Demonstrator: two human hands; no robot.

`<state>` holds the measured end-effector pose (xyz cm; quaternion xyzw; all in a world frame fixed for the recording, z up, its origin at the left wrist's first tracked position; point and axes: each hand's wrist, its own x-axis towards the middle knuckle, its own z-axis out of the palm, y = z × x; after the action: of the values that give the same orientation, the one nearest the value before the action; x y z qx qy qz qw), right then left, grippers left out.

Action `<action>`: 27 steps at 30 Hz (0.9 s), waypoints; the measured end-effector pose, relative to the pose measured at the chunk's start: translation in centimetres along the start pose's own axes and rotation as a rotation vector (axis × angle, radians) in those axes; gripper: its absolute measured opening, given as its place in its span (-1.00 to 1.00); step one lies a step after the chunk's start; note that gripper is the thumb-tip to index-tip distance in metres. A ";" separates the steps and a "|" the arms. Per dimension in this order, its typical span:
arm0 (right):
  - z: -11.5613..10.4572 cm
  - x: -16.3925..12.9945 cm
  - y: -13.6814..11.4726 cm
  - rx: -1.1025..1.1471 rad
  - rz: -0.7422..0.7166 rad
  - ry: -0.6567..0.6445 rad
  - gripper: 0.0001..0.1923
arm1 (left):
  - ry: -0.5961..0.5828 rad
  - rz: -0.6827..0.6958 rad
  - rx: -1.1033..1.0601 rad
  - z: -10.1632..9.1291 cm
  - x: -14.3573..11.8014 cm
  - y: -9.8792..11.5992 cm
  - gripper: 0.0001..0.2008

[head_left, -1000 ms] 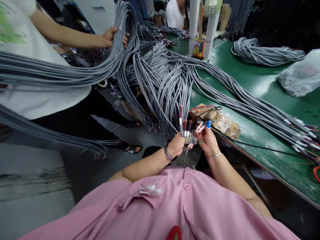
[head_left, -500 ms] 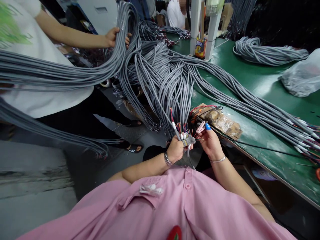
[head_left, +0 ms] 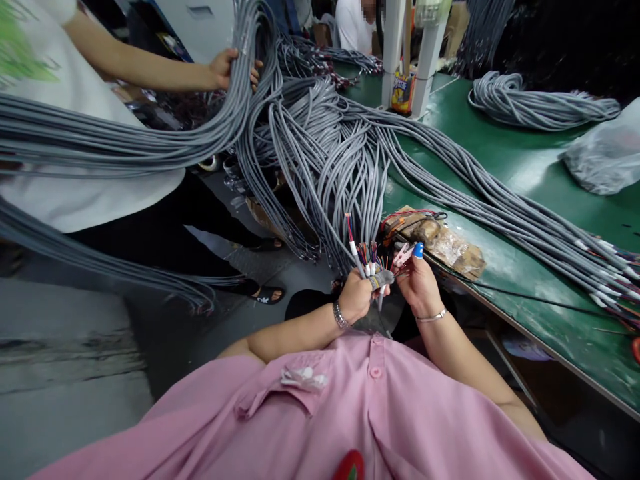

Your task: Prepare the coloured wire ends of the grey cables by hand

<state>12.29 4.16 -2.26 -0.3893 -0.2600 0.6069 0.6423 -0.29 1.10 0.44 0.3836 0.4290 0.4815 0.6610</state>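
My left hand point(head_left: 357, 297) is closed around the ends of several grey cables point(head_left: 358, 261), whose stripped, coloured wires point(head_left: 371, 252) fan out above the fist. A grey finger cover point(head_left: 381, 279) sits on its thumb, which presses toward the wires. Close beside it, my right hand point(head_left: 420, 288) pinches a small pink clip-like tool point(head_left: 403, 255) between thumb and fingers. The thumb wears a blue cover point(head_left: 419, 250). Thin wire ends lie between the two hands; whether the right fingers also touch them I cannot tell.
A large heap of grey cables point(head_left: 345, 153) hangs over the edge of the green table point(head_left: 510, 167). A taped brown block point(head_left: 440, 243) lies by my right hand. At left, a co-worker's hand point(head_left: 225, 70) grips a thick cable bundle. A plastic bag point(head_left: 605, 153) rests at right.
Both hands stay close together, with the right fingers and the pink tool slightly shifted at the wire ends. The co-worker's arm is slightly higher in view.
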 end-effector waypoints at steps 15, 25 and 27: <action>0.3 -0.1 -0.1 0.176 0.040 0.042 -0.67 | -0.019 0.036 0.006 0.1 0.1 -0.4 -0.66; -0.3 -1.0 -1.1 0.272 0.250 -0.089 -0.58 | 0.027 0.025 -0.048 -0.6 -0.9 -0.5 -0.71; -0.5 -1.0 -1.2 0.248 0.232 -0.106 -0.64 | 0.039 0.041 -0.069 -0.7 -1.2 -0.5 -0.73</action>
<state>13.21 3.12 -1.43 -0.3021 -0.1700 0.7241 0.5963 -0.98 -0.12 -0.04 0.3597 0.4169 0.5168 0.6555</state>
